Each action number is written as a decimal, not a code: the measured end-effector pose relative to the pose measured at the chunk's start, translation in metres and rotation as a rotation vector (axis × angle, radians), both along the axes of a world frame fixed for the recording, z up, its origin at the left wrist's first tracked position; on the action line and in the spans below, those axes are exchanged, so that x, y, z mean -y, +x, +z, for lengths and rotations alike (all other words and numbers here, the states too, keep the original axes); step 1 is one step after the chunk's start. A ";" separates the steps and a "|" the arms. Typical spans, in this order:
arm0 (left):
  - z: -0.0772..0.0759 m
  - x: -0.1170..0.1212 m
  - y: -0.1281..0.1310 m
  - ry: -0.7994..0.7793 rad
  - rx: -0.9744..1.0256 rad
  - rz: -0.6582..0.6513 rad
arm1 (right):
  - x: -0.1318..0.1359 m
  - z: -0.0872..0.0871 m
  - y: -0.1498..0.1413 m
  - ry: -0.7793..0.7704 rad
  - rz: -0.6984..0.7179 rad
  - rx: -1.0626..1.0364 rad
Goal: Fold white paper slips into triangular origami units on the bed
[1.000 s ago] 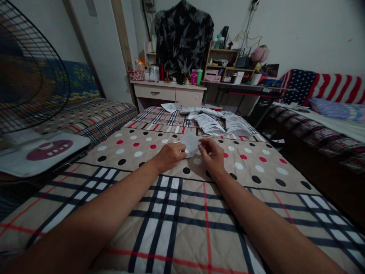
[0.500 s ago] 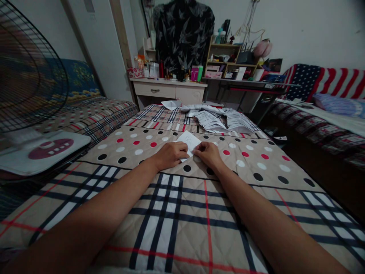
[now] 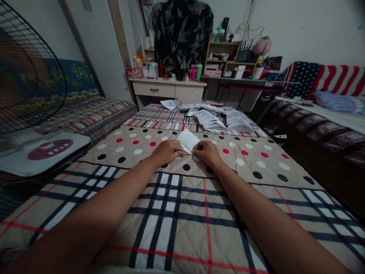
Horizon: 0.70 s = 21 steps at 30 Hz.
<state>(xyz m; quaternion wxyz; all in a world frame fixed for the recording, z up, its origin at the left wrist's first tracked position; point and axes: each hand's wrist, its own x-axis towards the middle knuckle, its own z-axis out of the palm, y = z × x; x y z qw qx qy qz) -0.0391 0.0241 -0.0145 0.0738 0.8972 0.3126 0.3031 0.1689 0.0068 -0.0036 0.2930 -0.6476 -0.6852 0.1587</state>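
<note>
A small white sheet of paper (image 3: 188, 140) with faint marks on it lies on the patterned quilt (image 3: 182, 213), between my two hands. My left hand (image 3: 168, 152) is closed at the paper's near left edge, its fingers curled down on it. My right hand (image 3: 208, 152) pinches the near right corner between thumb and fingertips. The near edge of the sheet looks folded up, and part of it is hidden by the fingers. Beyond the hands lie stacks of folded white papers (image 3: 211, 121), fanned out across the quilt.
A lone folded paper (image 3: 170, 104) sits left of the stacks. A fan (image 3: 28, 72) stands at the left by a white board (image 3: 71, 160). Behind the bed are a drawer cabinet (image 3: 164, 89) and a shelf (image 3: 224, 45) with bottles and boxes. Another bed (image 3: 322, 125) is at the right.
The paper's near corner, which pointed toward me, is now folded up, leaving a straight near edge. My left hand has shifted slightly left and its fingers have drawn down to that edge.
</note>
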 end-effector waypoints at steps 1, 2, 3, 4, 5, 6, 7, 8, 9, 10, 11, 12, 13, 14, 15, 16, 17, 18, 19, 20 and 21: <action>-0.001 -0.001 0.000 -0.037 0.013 0.044 | 0.000 0.000 0.000 -0.005 0.001 -0.004; -0.002 -0.002 0.000 -0.074 0.020 0.095 | 0.001 0.001 0.000 -0.009 0.002 -0.007; -0.003 -0.003 0.000 -0.111 0.020 0.153 | 0.001 0.001 0.000 -0.012 0.002 -0.009; -0.003 -0.004 0.000 -0.144 0.013 0.212 | 0.001 0.002 0.000 -0.014 0.001 -0.010; -0.003 -0.004 0.001 -0.172 -0.001 0.269 | 0.002 0.002 -0.001 -0.015 0.000 -0.010; -0.003 -0.004 0.002 -0.194 -0.019 0.320 | 0.002 0.003 -0.001 -0.016 -0.001 -0.010; -0.003 -0.004 0.002 -0.208 -0.035 0.365 | 0.002 0.003 -0.001 -0.016 -0.001 -0.009; -0.002 -0.004 0.003 -0.215 -0.047 0.403 | 0.002 0.003 -0.001 -0.015 -0.002 -0.007; -0.002 -0.004 0.003 -0.218 -0.051 0.434 | 0.002 0.003 -0.001 -0.013 -0.002 -0.006; -0.002 -0.004 0.004 -0.222 -0.046 0.460 | 0.002 0.003 -0.001 -0.011 -0.001 -0.003; -0.001 -0.005 0.004 -0.233 -0.034 0.480 | 0.002 0.003 -0.001 -0.009 0.001 0.000; -0.001 -0.005 0.005 -0.246 -0.020 0.494 | 0.002 0.003 -0.001 -0.007 0.003 0.004; 0.000 -0.005 0.005 -0.260 -0.008 0.502 | 0.002 0.003 -0.001 -0.006 0.004 0.007; 0.000 -0.005 0.006 -0.275 -0.002 0.506 | 0.002 0.002 -0.001 -0.005 0.004 0.011; 0.001 -0.005 0.006 -0.287 0.001 0.508 | 0.002 0.002 -0.001 -0.005 0.003 0.013; 0.002 -0.005 0.007 -0.294 0.002 0.513 | 0.003 0.003 -0.002 -0.006 0.002 0.015; 0.002 -0.004 0.008 -0.298 0.003 0.525 | 0.003 0.003 -0.002 -0.008 0.001 0.017; 0.003 -0.004 0.009 -0.304 0.007 0.544 | 0.003 0.003 -0.002 -0.011 -0.001 0.018; 0.004 -0.003 0.010 -0.312 0.010 0.564 | 0.003 0.004 -0.002 -0.014 -0.001 0.018; 0.005 -0.003 0.010 -0.319 0.016 0.583 | 0.004 0.004 -0.002 -0.017 -0.002 0.019; 0.005 -0.003 0.011 -0.325 0.022 0.594 | 0.004 0.005 -0.003 -0.020 -0.003 0.019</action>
